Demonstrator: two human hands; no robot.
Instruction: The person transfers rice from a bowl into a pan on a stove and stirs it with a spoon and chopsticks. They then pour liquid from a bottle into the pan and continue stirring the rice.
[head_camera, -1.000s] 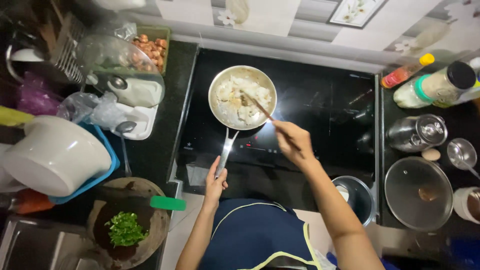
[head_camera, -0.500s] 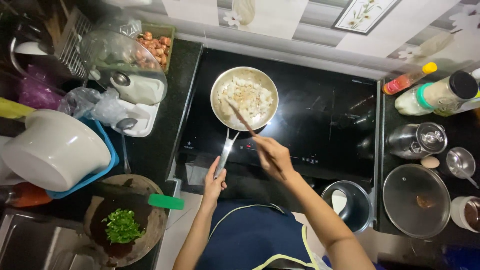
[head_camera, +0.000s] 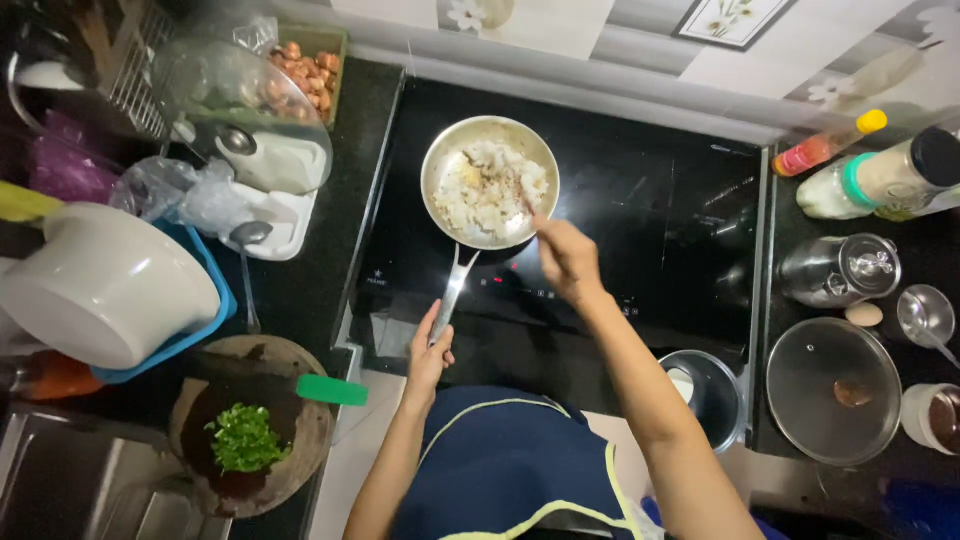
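Observation:
A steel frying pan (head_camera: 437, 160) full of white chopped food (head_camera: 490, 185) stands on the black induction cooktop (head_camera: 640, 200). My left hand (head_camera: 430, 350) grips the end of the pan handle (head_camera: 452, 293). My right hand (head_camera: 566, 256) holds a thin stirring utensil (head_camera: 522, 200) whose tip is in the food at the pan's right side.
A round wooden board (head_camera: 295, 445) with chopped greens (head_camera: 243, 440) and a green-handled knife (head_camera: 330, 390) lies at lower left. A white bowl (head_camera: 100, 285) sits in a blue tray. Right of the cooktop stand bottles (head_camera: 880, 180), a steel canister (head_camera: 840, 268) and a glass lid (head_camera: 833, 390).
My right hand has moved with the utensil from the pan's right edge toward the centre and back to the right side, stirring the food. My left hand stays on the handle.

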